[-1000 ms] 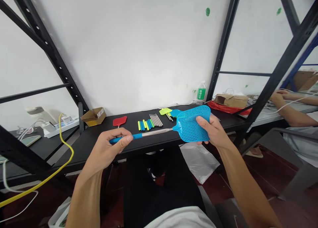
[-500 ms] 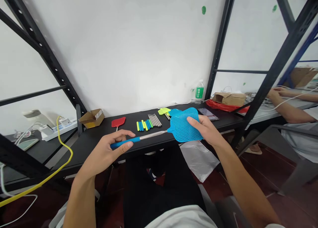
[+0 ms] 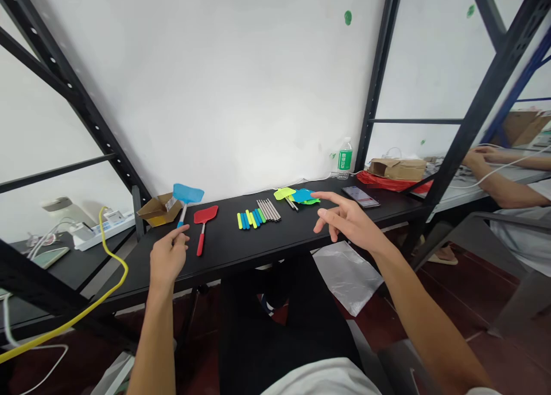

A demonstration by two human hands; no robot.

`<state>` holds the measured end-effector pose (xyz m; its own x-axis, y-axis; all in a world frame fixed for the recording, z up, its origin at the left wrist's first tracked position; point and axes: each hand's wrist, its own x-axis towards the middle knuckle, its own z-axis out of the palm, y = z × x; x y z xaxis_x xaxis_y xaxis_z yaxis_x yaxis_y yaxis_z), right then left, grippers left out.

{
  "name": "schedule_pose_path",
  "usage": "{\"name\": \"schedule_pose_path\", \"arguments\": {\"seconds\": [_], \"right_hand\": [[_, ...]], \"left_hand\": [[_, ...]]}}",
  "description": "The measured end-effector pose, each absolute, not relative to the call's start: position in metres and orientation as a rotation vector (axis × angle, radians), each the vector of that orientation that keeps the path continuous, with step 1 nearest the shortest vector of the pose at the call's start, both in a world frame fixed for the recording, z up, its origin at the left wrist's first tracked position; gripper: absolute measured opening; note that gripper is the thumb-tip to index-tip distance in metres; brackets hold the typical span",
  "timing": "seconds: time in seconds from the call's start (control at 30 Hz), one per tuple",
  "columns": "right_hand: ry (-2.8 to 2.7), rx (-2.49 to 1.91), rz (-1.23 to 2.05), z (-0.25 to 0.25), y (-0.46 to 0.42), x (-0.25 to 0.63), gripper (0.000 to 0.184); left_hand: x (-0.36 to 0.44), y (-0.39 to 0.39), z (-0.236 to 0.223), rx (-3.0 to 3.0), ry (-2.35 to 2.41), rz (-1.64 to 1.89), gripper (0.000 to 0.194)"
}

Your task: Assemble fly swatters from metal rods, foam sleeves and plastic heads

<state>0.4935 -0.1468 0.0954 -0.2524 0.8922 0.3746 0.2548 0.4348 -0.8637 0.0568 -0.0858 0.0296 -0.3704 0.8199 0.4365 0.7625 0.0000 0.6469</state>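
Observation:
A blue fly swatter stands tilted at the left of the black table, its handle inside my left hand, which is closed on it. Beside it lies a red fly swatter with a metal rod and red handle. My right hand is open over the table's right part, fingers spread. Nearest to it are blue swatter heads and a yellow-green swatter head, with metal rods partly under them. In the middle lie several metal rods and a row of coloured handles in yellow, blue and green.
An opened cardboard box is at the table's left end. A phone and a water bottle are at the right. A yellow cable hangs at the left. Another person's arm shows at the far right.
My right hand has let go of the blue swatter's head and is now open. My left hand has carried the swatter leftward, its head now pointing away beside the red one.

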Motion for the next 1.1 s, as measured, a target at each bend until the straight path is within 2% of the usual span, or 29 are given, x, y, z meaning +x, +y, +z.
{"name": "schedule_pose_path", "arguments": {"seconds": [0.3,0.7,0.93,1.1], "right_hand": [[-1.827,-0.995,0.874,0.093,-0.149,0.489,0.058],[-1.87,-1.012,0.849,0.092,-0.148,0.487,0.055],[-1.94,-1.066,0.84,0.084,-0.138,0.489,0.056],[-2.223,-1.224,0.75,0.059,-0.115,0.497,0.057]], "left_hand": [[0.052,-0.064,-0.014,1.67,2.316,0.954,0.052],[0.055,-0.055,-0.025,1.814,2.377,0.75,0.056],[0.11,-0.064,-0.018,2.133,2.267,0.785,0.055],[0.146,-0.064,-0.034,2.318,2.162,0.611,0.059]]}}
